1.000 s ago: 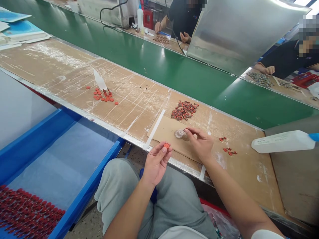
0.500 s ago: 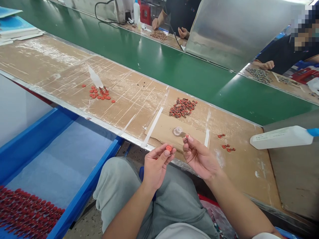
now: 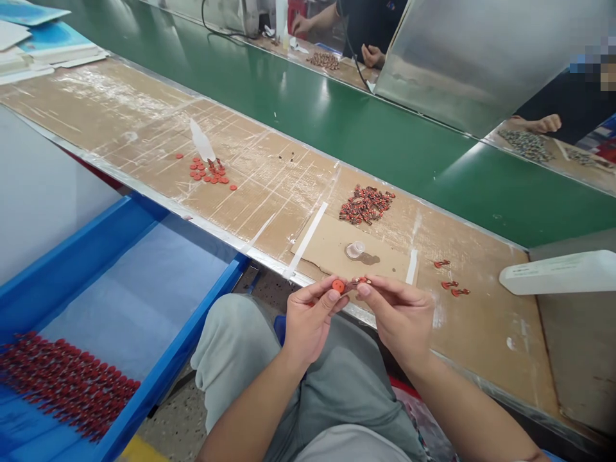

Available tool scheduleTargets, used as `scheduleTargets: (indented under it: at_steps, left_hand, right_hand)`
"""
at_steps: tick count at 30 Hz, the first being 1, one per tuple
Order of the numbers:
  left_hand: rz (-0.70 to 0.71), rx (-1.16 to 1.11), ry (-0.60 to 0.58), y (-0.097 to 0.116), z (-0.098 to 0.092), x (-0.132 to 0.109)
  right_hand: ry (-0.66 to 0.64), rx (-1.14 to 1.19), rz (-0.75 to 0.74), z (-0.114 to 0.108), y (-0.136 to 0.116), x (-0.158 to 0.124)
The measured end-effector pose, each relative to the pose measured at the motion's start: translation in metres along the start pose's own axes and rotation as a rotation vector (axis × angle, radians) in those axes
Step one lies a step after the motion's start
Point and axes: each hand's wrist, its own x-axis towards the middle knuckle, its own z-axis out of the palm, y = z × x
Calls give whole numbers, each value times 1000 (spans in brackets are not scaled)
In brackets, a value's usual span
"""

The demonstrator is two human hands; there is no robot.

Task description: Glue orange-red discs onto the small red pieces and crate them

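Observation:
Between the thumb and fingers of my left hand (image 3: 310, 317) is a small round red disc (image 3: 338, 286), its face turned toward me. My right hand (image 3: 402, 314) pinches a small red and dark piece (image 3: 360, 280) close beside the disc; whether the two touch I cannot tell. Just beyond my hands, a small clear cup (image 3: 355, 249) stands on a cardboard sheet (image 3: 327, 247) by a damp patch. Behind it lies a pile of small red and dark pieces (image 3: 366, 205). Loose red discs (image 3: 197, 168) lie further left, near a white pointed bottle tip (image 3: 202, 141).
Several red pieces (image 3: 450, 284) lie on the right of the worktop, near a white bottle (image 3: 563, 273). A blue bin (image 3: 192, 314) at lower left holds rows of red parts (image 3: 67, 382). Behind the worktop runs a green belt (image 3: 298, 109), with co-workers' hands (image 3: 373, 56) across it.
My right hand has moved in toward my left, bringing its small piece up beside the red disc. The whole view has shifted slightly, so the scene sits further right.

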Motion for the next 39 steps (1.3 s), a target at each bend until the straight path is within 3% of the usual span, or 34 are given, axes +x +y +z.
scheduleTargets:
  at_steps: [10, 30, 39]
  left_hand:
    - [48, 23, -29, -1, -2, 1]
    - [104, 62, -78, -4, -9, 4]
    - [237, 190, -127, -5, -14, 6]
  right_hand:
    - [-16, -255, -225, 3, -3, -3]
    - [-61, -378, -357, -2, 2, -1]
    - [-97, -368, -365, -1, 2, 0]
